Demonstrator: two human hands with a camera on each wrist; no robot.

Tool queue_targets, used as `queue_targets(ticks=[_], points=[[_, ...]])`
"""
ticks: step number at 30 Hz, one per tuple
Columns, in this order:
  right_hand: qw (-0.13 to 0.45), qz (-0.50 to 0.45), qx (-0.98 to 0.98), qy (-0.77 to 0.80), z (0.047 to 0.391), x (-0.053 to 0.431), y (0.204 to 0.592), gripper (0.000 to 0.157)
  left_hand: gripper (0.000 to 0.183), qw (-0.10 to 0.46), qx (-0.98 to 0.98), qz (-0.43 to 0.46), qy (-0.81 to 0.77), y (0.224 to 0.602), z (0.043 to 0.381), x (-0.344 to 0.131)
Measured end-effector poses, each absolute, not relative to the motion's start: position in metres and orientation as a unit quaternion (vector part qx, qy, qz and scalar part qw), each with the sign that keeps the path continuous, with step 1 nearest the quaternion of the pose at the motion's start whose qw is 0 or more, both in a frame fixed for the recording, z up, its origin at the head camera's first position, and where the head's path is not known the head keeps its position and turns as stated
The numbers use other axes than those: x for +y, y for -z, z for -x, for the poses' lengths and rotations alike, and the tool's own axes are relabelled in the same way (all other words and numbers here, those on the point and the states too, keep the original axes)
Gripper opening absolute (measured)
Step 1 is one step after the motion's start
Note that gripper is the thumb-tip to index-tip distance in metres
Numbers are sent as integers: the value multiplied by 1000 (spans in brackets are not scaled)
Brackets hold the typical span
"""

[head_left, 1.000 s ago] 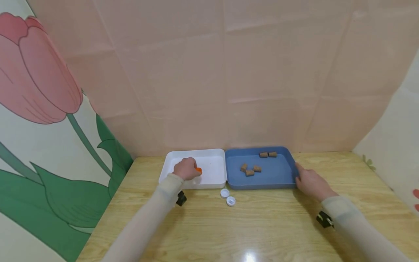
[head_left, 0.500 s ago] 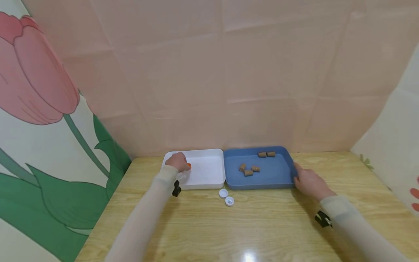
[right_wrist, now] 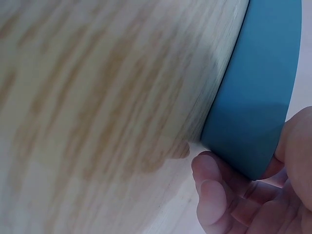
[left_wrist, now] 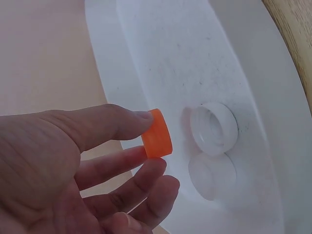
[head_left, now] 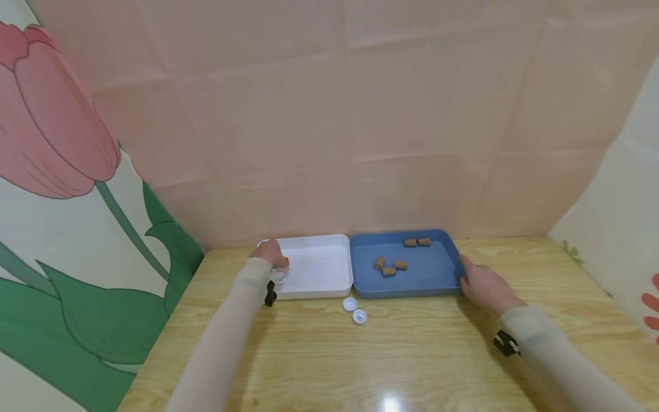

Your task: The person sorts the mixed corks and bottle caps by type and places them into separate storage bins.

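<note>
At the left end of the white tray, my left hand pinches an orange bottle cap between thumb and index finger, the other fingers loosely bent. Just past it in the left wrist view, a white cap lies on the tray floor against a second whitish cap. My right hand grips the right edge of the blue tray. In the right wrist view, fingertips sit under the tray's corner, and part of the thumb is hidden behind the wall.
Inside the blue tray are several brown corks, some near the left and a pair at the back. Two white caps lie on the wooden table in front of the trays. A pinkish sheet hangs behind.
My left hand has moved left along the white tray, holding the orange bottle cap, and whitish caps have come into view beside it. The right hand keeps its place on the blue tray.
</note>
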State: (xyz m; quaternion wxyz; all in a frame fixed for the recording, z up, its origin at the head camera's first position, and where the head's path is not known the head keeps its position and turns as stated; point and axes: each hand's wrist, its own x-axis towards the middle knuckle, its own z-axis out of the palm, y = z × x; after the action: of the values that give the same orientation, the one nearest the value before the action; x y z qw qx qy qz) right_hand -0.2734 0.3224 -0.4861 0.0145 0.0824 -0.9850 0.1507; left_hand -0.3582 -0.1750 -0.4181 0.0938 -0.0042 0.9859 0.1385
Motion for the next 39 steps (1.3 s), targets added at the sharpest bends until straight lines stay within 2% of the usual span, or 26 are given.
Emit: queue_targets(ticks=[7, 12, 26, 29, 33, 38, 39], points=[[14, -90, -984, -153, 273, 323, 486, 58, 22, 87, 989, 13, -115, 415, 352, -175], [23, -96, -984, -148, 273, 324, 490, 57, 26, 105, 987, 29, -115, 412, 349, -174], [34, -102, -984, -144, 274, 327, 490, 57, 21, 114, 985, 27, -125, 405, 347, -175], [31, -99, -984, -145, 273, 326, 488, 57, 20, 109, 986, 16, -126, 401, 344, -172], [33, -101, -983, -147, 271, 323, 484, 56, 29, 93, 989, -9, -118, 395, 339, -166], [32, -104, -983, -148, 270, 321, 482, 56, 16, 59, 991, -42, -114, 393, 331, -154], [32, -104, -983, -147, 270, 321, 482, 57, 19, 54, 991, -48, -115, 393, 330, -150]])
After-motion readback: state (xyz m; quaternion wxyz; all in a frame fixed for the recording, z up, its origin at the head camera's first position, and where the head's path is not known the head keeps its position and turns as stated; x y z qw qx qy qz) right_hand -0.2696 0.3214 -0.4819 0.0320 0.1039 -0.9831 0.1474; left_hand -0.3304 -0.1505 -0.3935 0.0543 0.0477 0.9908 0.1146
